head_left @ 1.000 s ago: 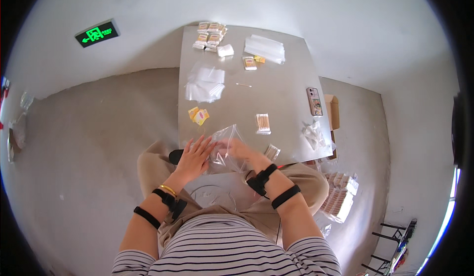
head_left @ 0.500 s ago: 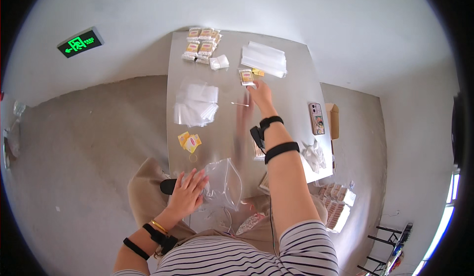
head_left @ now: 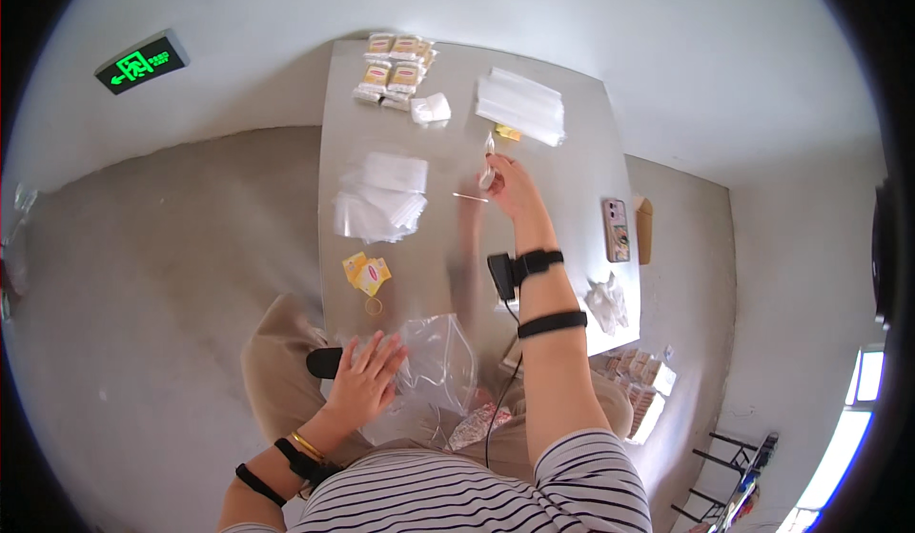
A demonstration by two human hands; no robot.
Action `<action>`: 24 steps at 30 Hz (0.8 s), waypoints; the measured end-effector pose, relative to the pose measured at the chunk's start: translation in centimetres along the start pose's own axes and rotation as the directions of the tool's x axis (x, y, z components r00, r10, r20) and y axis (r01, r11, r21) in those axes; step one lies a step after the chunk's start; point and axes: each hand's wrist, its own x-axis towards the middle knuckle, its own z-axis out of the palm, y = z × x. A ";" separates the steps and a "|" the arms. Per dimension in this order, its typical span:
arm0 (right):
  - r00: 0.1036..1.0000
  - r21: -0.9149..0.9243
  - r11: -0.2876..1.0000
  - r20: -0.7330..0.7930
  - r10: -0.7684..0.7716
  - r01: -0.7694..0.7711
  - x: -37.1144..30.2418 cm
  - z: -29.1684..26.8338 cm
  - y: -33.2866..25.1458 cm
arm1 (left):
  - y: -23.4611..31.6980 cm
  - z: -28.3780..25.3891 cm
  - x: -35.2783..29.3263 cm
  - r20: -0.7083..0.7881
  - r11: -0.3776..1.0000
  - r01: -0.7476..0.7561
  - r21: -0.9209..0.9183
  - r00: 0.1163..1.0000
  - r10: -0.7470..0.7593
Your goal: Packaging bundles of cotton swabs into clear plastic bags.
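Note:
My right hand (head_left: 513, 193) is closed on a small packet of cotton swabs (head_left: 488, 178), raised at the far middle of the table and tilted nearly edge-on. A single cotton swab (head_left: 470, 196) lies just left of that hand. My left hand (head_left: 366, 379) rests flat with fingers stretched on a clear zip bag (head_left: 443, 357) at the table's near edge. Beyond the left hand are yellow cards (head_left: 368, 273) and a thin yellow ring (head_left: 373, 306). Right of the packet, a small yellow piece (head_left: 508, 133) lies by the clear plastic sleeves (head_left: 519, 106).
Similar packets (head_left: 391, 64) are stacked at the far left, beside a folded white plastic piece (head_left: 431, 109). Clear bags (head_left: 381, 197) lie mid-left. A phone (head_left: 617, 230) and crumpled white plastic (head_left: 607, 304) sit along the right edge. Stacked packs (head_left: 640, 380) stand right of my leg.
My right hand has lifted the packet and turned it from label-up to nearly edge-on. The left hand stays on the zip bag. The whole view has shifted slightly.

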 end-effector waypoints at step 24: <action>0.679 -0.806 0.591 -0.454 -0.577 -0.036 -29.9 -9.6 18.8 | -0.1 2.2 -1.1 -0.163 0.983 -0.063 0.171 0.982 0.091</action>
